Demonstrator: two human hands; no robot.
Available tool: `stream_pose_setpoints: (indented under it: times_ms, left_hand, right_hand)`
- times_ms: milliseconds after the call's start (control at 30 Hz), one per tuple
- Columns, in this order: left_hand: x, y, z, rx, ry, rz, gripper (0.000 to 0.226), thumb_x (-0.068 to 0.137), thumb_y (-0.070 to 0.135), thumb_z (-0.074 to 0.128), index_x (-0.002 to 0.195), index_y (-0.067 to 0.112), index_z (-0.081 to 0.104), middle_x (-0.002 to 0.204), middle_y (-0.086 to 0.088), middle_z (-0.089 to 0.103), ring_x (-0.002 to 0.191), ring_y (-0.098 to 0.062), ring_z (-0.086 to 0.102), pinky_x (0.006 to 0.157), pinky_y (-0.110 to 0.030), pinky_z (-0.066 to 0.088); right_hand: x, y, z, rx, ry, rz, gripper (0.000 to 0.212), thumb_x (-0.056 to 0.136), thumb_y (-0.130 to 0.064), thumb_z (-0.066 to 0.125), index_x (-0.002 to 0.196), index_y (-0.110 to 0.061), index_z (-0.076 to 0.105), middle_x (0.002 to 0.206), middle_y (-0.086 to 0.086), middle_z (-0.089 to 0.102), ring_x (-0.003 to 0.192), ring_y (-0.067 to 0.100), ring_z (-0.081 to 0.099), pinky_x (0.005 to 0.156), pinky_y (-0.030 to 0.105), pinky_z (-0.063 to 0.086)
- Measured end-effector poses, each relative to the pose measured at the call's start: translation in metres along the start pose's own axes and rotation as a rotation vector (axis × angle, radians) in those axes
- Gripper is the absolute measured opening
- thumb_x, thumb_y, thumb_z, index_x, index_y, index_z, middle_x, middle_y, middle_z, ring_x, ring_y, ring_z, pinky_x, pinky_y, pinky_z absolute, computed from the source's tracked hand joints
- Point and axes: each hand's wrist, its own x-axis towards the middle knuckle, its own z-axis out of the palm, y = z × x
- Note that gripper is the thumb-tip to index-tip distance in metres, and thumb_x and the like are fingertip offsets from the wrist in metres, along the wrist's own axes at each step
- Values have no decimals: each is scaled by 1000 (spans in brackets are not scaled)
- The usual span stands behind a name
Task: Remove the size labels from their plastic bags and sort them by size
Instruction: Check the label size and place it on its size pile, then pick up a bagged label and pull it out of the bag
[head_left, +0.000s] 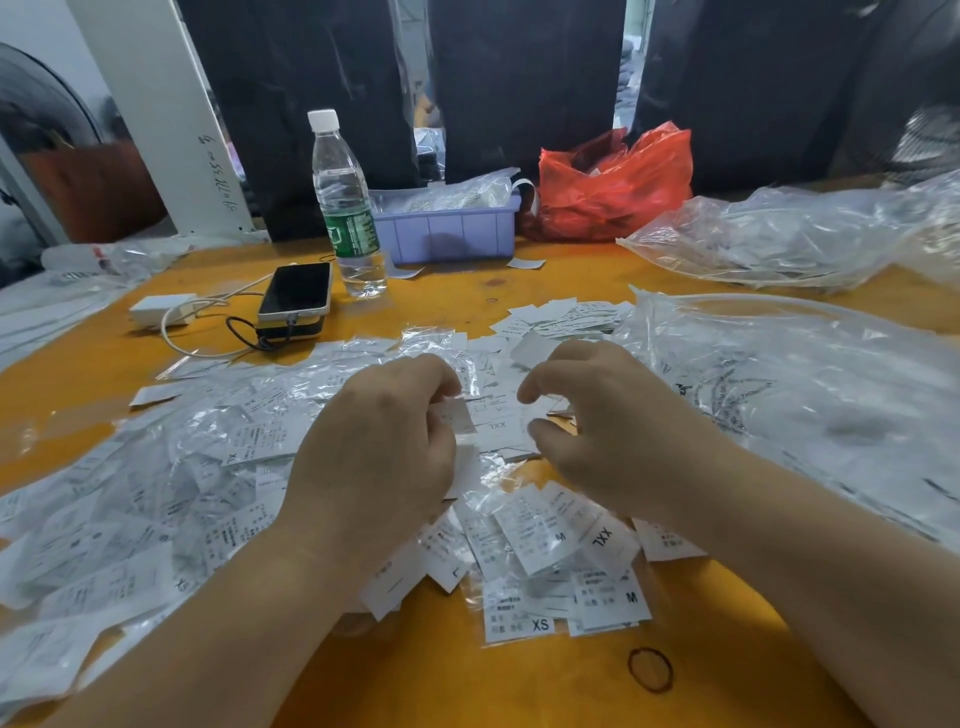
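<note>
Small clear plastic bags of white size labels (156, 499) lie heaped across the left and middle of the orange table (519, 686). My left hand (379, 452) is curled, pinching a small white label packet at its fingertips. A stack of labels marked XXL (501, 428) lies between my hands. My right hand (608, 431) hovers beside that stack with thumb and fingers curved and a gap between them; it grips nothing I can see. Bagged labels marked XS (519, 623), M and XXL sit near the front. A loose pile of white labels (566, 314) lies behind my hands.
A water bottle (345, 208), a phone (296, 291) on a power bank with cables, a purple bin (449, 228) and a red plastic bag (618, 187) stand at the back. Large clear bags (800, 384) cover the right side. A rubber band (650, 669) lies near the front.
</note>
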Motion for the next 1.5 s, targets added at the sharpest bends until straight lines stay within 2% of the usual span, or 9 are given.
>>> stream_pose_setpoints:
  times_ms: [233, 367, 433, 600, 700, 867, 1067, 1267, 1500]
  left_hand:
    - [2, -6, -5, -276, -17, -93, 30, 86, 5, 65, 71, 32, 63, 89, 16, 54, 88, 2, 51, 65, -10, 37]
    - [1, -7, -12, -513, -146, -123, 35, 86, -1, 60, 74, 31, 67, 71, 13, 65, 54, -9, 56, 50, -20, 48]
    - [2, -6, -13, -576, -186, -160, 32, 87, 4, 56, 77, 33, 67, 73, 6, 68, 63, -20, 61, 56, -31, 50]
    - [5, -7, -14, -745, -229, -250, 25, 79, 28, 46, 80, 30, 70, 77, 10, 68, 72, -1, 62, 66, -21, 48]
    - [3, -8, -13, -702, -223, -225, 19, 87, 40, 57, 80, 29, 70, 79, 12, 67, 72, -2, 60, 61, -17, 49]
    - [1, -7, -12, -630, -178, -183, 21, 88, 18, 68, 94, 37, 61, 83, 15, 67, 75, -6, 64, 63, -22, 56]
    - [3, -8, -13, -620, -171, -207, 22, 89, 15, 65, 92, 36, 62, 83, 19, 67, 80, -2, 63, 67, -25, 56]
    - [3, -9, -11, -635, -171, -219, 17, 89, 17, 64, 81, 32, 65, 80, 12, 68, 72, -16, 65, 62, -39, 58]
    - [2, -10, -10, -638, -261, -244, 33, 90, 5, 60, 78, 35, 67, 77, 15, 69, 52, -10, 64, 42, -18, 48]
  right_hand:
    - [-3, -10, 1, 259, -89, -30, 27, 92, -32, 61, 119, -34, 61, 93, -20, 62, 89, -4, 56, 78, 15, 47]
    - [-5, -14, 2, 382, -119, -42, 47, 91, -35, 61, 136, -39, 48, 89, -20, 67, 83, -7, 60, 71, 14, 49]
    - [-4, -13, 2, 389, -116, -24, 54, 90, -34, 63, 140, -37, 43, 89, -19, 67, 80, -5, 61, 69, 15, 48]
    - [-1, -8, -3, 333, -36, 14, 36, 90, -27, 65, 126, -28, 59, 85, -12, 66, 77, 2, 62, 69, 21, 51]
    - [-1, -4, -12, 89, 32, -3, 22, 92, -19, 61, 113, -23, 68, 91, -15, 64, 82, 1, 58, 70, 21, 49]
    - [-2, 0, -17, -50, -33, 58, 23, 96, -19, 53, 112, -29, 67, 96, -14, 63, 80, 4, 62, 69, 25, 55]
    - [-2, -4, -10, -167, -187, 48, 34, 98, -25, 50, 131, -32, 54, 130, -17, 50, 125, 8, 40, 101, 34, 42]
    - [0, 0, -18, -153, -56, 49, 29, 96, -24, 55, 124, -29, 61, 123, -14, 55, 117, 7, 45, 87, 25, 39]
    - [2, -1, -27, -222, 35, 136, 32, 92, -9, 55, 118, -25, 64, 113, -4, 64, 103, 17, 56, 86, 40, 52]
